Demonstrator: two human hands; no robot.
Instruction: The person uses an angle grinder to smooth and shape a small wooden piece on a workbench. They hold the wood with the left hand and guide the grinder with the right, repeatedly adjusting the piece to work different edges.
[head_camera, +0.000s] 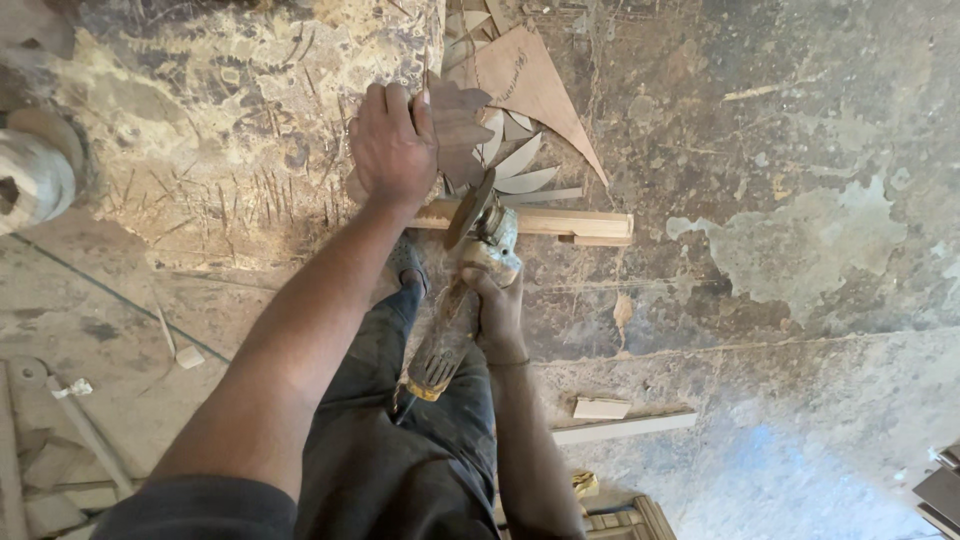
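Observation:
My left hand (390, 148) grips a flat brown wooden cutout with a scalloped edge (458, 125) and holds it upright on a pale wooden batten (545, 221) that lies on the floor. My right hand (497, 305) is closed round the body of a dusty angle grinder (470, 262). Its round disc (470, 208) stands on edge right beside the lower edge of the cutout, just above the batten. My dark trouser leg and shoe (407, 262) show between both arms.
Pale leaf-shaped offcuts (520, 165) and a brown triangular sheet (535, 80) lie behind the cutout. Wooden strips (622, 427) and a small block (600, 407) lie on the stained concrete floor at the lower right. A round pale object (35, 180) sits at the left edge.

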